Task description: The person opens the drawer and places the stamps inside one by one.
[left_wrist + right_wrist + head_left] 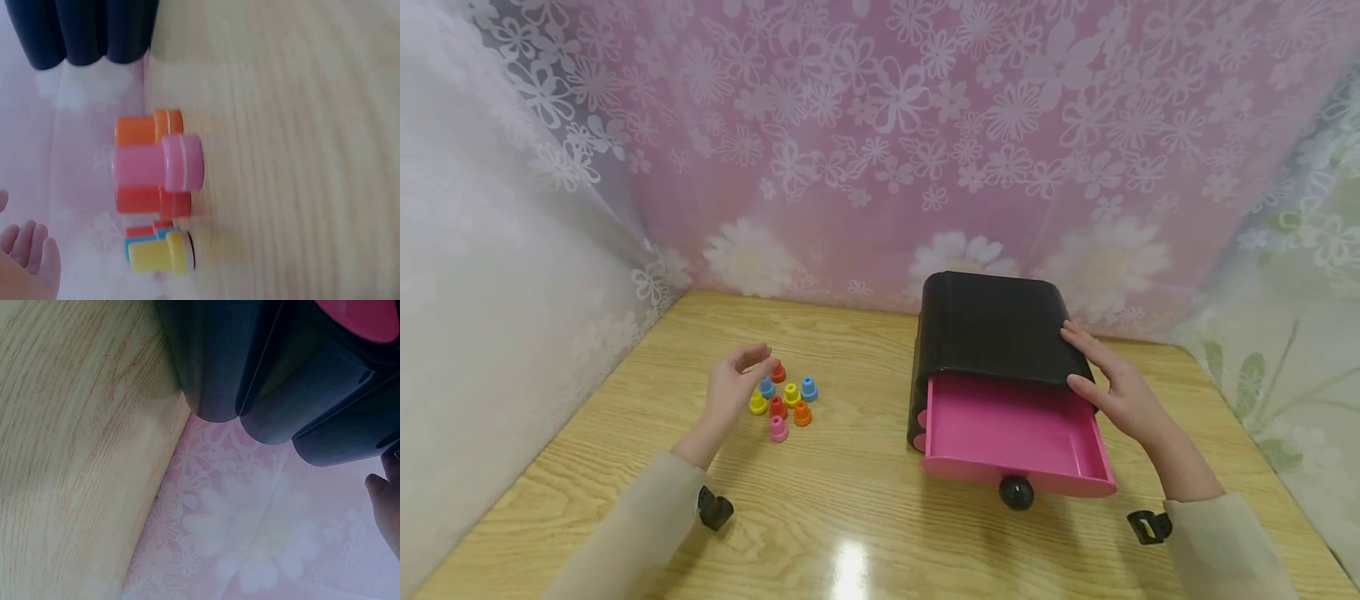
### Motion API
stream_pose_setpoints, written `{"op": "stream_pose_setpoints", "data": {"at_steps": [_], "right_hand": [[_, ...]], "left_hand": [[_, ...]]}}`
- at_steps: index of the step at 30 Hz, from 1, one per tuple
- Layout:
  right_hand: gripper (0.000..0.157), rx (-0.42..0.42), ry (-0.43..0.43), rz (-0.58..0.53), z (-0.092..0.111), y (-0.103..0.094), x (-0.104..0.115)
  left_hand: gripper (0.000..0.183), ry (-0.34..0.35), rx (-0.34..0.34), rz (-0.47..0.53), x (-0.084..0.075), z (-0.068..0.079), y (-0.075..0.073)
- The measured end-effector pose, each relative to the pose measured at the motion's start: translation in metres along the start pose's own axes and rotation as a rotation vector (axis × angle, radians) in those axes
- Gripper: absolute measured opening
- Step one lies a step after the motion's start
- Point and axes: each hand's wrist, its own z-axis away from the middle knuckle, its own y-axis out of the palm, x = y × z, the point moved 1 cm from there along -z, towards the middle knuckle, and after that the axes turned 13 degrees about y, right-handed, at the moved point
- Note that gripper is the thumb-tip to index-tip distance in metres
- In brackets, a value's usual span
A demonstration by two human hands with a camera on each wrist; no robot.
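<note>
A group of small stepped plastic pegs stands on the table, among them a pink peg [778, 429], an orange peg [802, 413] and a yellow peg [161, 253]. My left hand [735, 387] hovers at their left with fingers loosely bent, its thumb close to the rear red peg [778, 372]; no object shows between the fingers. On the right stands a black drawer cabinet [992, 325] with its pink top drawer [1015, 421] pulled out and bare inside. My right hand [1120, 396] rests on the cabinet's right edge, fingers extended.
A round black knob [1017, 492] juts from the drawer front toward me. Below it, lower drawers sit closed in the cabinet. Behind the wooden table [850, 492] hangs a pink flowered curtain [850, 167], with pale cloth at both sides.
</note>
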Motion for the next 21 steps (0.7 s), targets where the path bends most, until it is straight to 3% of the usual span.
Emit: {"op": "stream_pose_setpoints", "data": {"at_steps": [6, 17, 21], "right_hand": [[0.057, 0.000, -0.013, 0.008, -0.001, 0.001, -0.002], [0.057, -0.001, -0.023, -0.013, -0.002, 0.001, -0.004], [0.057, -0.007, -0.026, 0.003, -0.001, 0.001, -0.004]], "left_hand": [[0.038, 0.009, -0.004, -0.053, 0.010, -0.013, -0.003], [0.044, 0.015, 0.093, -0.197, 0.030, -0.032, 0.002], [0.044, -0.017, 0.136, -0.259, 0.035, -0.036, 0.003]]}}
